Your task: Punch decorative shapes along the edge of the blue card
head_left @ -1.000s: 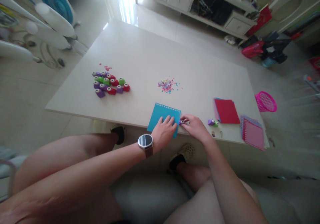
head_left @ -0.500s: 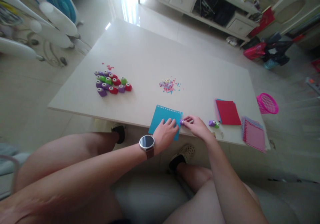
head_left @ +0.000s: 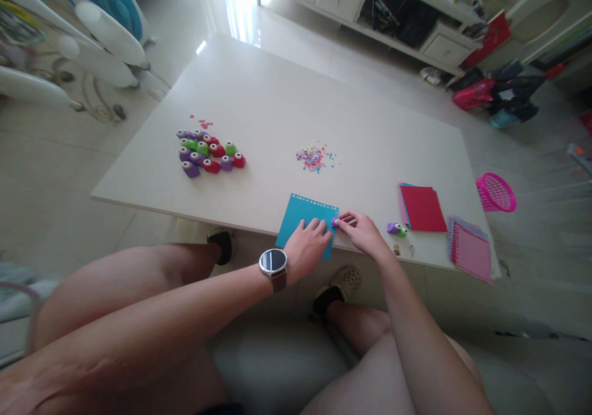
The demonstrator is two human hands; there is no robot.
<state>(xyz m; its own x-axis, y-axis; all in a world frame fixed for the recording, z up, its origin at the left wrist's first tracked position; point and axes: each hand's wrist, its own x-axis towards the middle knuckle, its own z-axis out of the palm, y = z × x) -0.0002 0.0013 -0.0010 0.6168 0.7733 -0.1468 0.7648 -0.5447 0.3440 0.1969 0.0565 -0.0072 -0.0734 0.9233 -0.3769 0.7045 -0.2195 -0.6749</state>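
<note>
A blue sheet of paper [head_left: 300, 214] lies at the table's near edge, with a row of small punched holes along its far side. My left hand [head_left: 309, 242] rests flat on it, fingers spread, holding nothing. At the sheet's right edge, my right hand [head_left: 361, 229] grips a small purple craft punch [head_left: 335, 222] between thumb and fingers. The punch is mostly covered by the fingers. To the right of that hand stand a purple punch [head_left: 393, 228] and a green punch [head_left: 402, 233], side by side.
Several coloured punches [head_left: 202, 148] are grouped on the left of the white table [head_left: 272, 88]. Paper confetti [head_left: 312, 158] is heaped mid-table. On the right lie red-topped sheets [head_left: 423, 208] and punched pink sheets [head_left: 470, 251]. A pink basket [head_left: 496, 192] stands beyond the table's right edge.
My right hand and the purple punch have shifted very slightly toward the far side along the sheet's right edge. My left hand stays on the paper.
</note>
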